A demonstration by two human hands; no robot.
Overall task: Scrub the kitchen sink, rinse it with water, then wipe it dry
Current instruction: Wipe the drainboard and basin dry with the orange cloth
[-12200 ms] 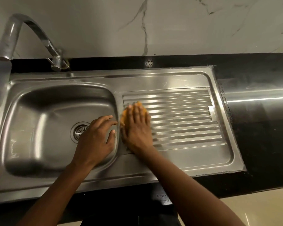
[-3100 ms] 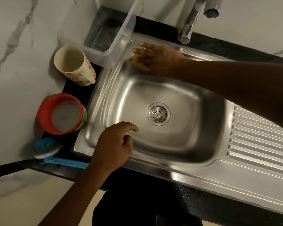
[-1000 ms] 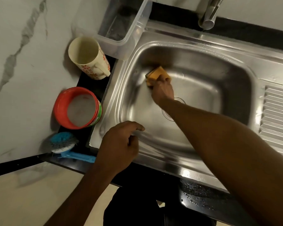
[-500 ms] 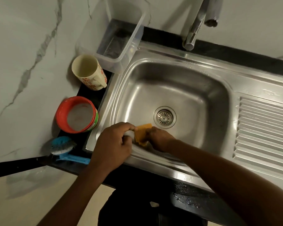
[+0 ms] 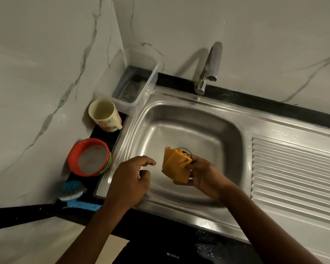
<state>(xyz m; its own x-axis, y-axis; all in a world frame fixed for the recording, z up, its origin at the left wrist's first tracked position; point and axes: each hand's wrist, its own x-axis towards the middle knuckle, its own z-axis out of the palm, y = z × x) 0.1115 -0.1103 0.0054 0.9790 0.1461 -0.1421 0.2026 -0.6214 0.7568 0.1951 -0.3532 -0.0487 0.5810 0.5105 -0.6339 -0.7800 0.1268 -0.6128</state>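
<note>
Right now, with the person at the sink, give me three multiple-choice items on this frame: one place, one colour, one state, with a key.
1. Where is the orange cloth? A on the draining board; B above the sink basin; C in the mug.
2. What colour is the brush handle? A blue; B yellow; C purple.
3. What is the left hand doing? A gripping the cloth; B holding nothing; C turning the tap.
Key: 1 B, the right hand pinches it over the basin. 2 A, it shows plainly blue. 3 B, its fingers are loosely curled, apart from the cloth.
</note>
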